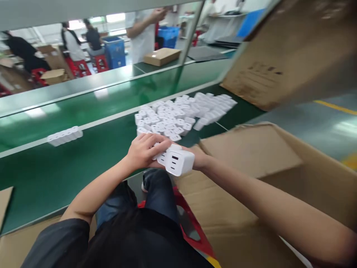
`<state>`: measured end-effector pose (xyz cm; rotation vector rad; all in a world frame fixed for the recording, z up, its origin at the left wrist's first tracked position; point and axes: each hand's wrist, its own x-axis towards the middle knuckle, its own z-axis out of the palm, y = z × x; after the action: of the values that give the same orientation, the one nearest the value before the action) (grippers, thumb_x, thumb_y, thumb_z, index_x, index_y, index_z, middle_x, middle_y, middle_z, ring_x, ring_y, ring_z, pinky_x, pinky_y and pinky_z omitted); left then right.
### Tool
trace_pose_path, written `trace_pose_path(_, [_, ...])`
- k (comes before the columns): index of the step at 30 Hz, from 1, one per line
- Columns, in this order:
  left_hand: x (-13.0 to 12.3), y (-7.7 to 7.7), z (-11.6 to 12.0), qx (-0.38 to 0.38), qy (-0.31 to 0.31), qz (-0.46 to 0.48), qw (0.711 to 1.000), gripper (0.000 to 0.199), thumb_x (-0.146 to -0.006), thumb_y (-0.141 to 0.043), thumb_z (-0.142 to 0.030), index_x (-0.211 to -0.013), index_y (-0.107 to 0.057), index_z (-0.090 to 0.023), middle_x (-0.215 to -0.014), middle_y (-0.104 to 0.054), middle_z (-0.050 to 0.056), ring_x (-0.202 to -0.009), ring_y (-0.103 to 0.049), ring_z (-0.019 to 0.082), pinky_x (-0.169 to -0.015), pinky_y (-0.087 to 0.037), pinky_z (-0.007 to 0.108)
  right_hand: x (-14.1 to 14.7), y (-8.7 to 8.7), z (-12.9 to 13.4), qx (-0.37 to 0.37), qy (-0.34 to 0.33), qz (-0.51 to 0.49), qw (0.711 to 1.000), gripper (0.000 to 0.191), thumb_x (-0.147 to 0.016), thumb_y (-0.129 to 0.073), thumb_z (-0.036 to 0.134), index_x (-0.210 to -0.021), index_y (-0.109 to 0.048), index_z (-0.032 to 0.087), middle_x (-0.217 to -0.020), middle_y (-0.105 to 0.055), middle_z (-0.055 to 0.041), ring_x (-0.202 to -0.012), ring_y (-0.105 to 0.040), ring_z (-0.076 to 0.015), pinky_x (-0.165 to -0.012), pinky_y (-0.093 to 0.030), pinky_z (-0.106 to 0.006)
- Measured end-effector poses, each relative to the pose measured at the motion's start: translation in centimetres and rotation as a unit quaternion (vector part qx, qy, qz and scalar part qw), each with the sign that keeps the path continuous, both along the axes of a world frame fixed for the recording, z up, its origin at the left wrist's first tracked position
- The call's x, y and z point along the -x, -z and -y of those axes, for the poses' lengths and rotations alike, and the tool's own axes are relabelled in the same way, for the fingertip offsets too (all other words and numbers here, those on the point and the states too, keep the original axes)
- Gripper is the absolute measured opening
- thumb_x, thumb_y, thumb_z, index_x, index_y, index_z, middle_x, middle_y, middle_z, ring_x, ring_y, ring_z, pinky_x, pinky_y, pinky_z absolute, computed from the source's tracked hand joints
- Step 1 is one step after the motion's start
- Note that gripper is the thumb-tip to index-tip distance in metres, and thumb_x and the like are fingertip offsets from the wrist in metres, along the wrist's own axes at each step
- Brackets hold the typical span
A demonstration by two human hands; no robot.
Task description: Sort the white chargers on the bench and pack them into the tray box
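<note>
Between my hands, just over the table's near edge, is a short row of white USB chargers (180,162) with dark port slots facing me. My left hand (146,149) curls its fingers over the left end of that row. My right hand (197,157) grips it from the right and behind, its fingers mostly hidden by the chargers. Right beyond my hands, a pile of white chargers (167,115) spreads over the green table (92,175). Farther left, several more chargers stand in a neat row (65,136).
An open cardboard box (251,149) stands close on my right, under my right forearm. A larger carton (267,63) rises beyond it. A metal post (191,33) stands behind the pile. A flat carton (162,56) lies across the line, near a standing person (141,33).
</note>
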<state>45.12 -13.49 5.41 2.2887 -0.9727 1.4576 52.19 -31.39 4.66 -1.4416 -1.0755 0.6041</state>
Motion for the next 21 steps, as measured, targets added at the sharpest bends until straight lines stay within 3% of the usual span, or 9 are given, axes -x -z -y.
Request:
trace_pose_path(3, [3.5, 1.2, -7.1, -0.029, -0.118, -0.053, 0.991, 0.056, -0.099, -0.034, -0.065, -0.113, -0.061, -0.017, -0.089, -0.069, 0.008, -0.075, -0.062, 0.018, -0.067, -0.041, 0.03, 0.5, -0.5, -7.0, 0.02, -0.096, -0.005, 0.995, 0.066, -0.083, -0.071, 0.035, -0.145, -0.05, 0.03, -0.15, -0.051, -0.0021, -0.142, -0.043, -0.0273, -0.118, -0.037, -0.045])
trace_pose_path(6, [8.0, 2.4, -14.0, -0.045, -0.251, -0.162, 0.953, 0.064, -0.091, -0.042, -0.075, -0.115, -0.062, -0.019, -0.09, -0.068, 0.007, -0.075, -0.064, 0.019, -0.067, -0.043, 0.029, 1.7, 0.9, -14.1, -0.009, -0.095, -0.047, 0.994, 0.057, -0.084, -0.066, 0.036, -0.139, -0.057, 0.026, -0.147, -0.055, -0.0055, -0.128, -0.055, -0.0256, -0.104, -0.048, -0.04])
trace_pose_path(8, [10.9, 2.9, -18.5, -0.06, -0.357, -0.274, 0.891, 0.063, -0.089, -0.046, -0.076, -0.119, -0.061, -0.022, -0.092, -0.069, 0.006, -0.079, -0.066, 0.02, -0.066, -0.044, 0.028, 2.6, 2.7, -18.6, -0.012, -0.069, -0.107, 0.992, 0.048, -0.084, -0.061, 0.035, -0.131, -0.062, 0.024, -0.128, -0.067, -0.0073, -0.101, -0.066, -0.0205, -0.085, -0.055, -0.034])
trace_pose_path(11, [14.3, 3.4, -25.4, -0.065, -0.485, -0.406, 0.772, 0.058, -0.089, -0.052, -0.071, -0.124, -0.06, -0.026, -0.1, -0.07, 0.007, -0.089, -0.069, 0.024, -0.067, -0.045, 0.028, 3.9, 5.4, -24.2, 0.017, -0.007, -0.223, 0.975, 0.054, -0.08, -0.056, 0.028, -0.134, -0.056, 0.025, -0.105, -0.072, -0.005, -0.066, -0.061, -0.0125, -0.06, -0.052, -0.027])
trace_pose_path(13, [15.6, 3.8, -29.3, -0.057, -0.521, -0.427, 0.737, 0.054, -0.088, -0.057, -0.067, -0.123, -0.06, -0.025, -0.104, -0.071, 0.008, -0.091, -0.069, 0.026, -0.067, -0.045, 0.029, 4.8, 6.9, -27.0, 0.031, 0.02, -0.272, 0.962, 0.064, -0.071, -0.056, 0.021, -0.135, -0.052, 0.028, -0.105, -0.068, -0.0031, -0.063, -0.058, -0.0107, -0.057, -0.05, -0.026])
trace_pose_path(17, [15.9, 4.9, -33.8, -0.049, -0.524, -0.422, 0.739, 0.053, -0.087, -0.062, -0.063, -0.122, -0.063, -0.023, -0.109, -0.071, 0.011, -0.1, -0.068, 0.03, -0.074, -0.047, 0.033, 5.8, 8.6, -30.5, 0.037, -0.004, -0.282, 0.959, 0.078, -0.058, -0.061, 0.013, -0.132, -0.051, 0.033, -0.106, -0.061, -0.0003, -0.083, -0.064, -0.0143, -0.074, -0.057, -0.029])
trace_pose_path(21, [14.9, 5.9, -34.6, -0.041, -0.508, -0.405, 0.76, 0.057, -0.086, -0.062, -0.065, -0.126, -0.063, -0.024, -0.116, -0.07, 0.012, -0.109, -0.064, 0.031, -0.085, -0.046, 0.039, 6.0, 8.9, -32.5, 0.022, -0.028, -0.187, 0.982, 0.059, -0.072, -0.064, 0.028, -0.129, -0.051, 0.033, -0.108, -0.062, -0.0014, -0.098, -0.065, -0.0177, -0.093, -0.055, -0.038])
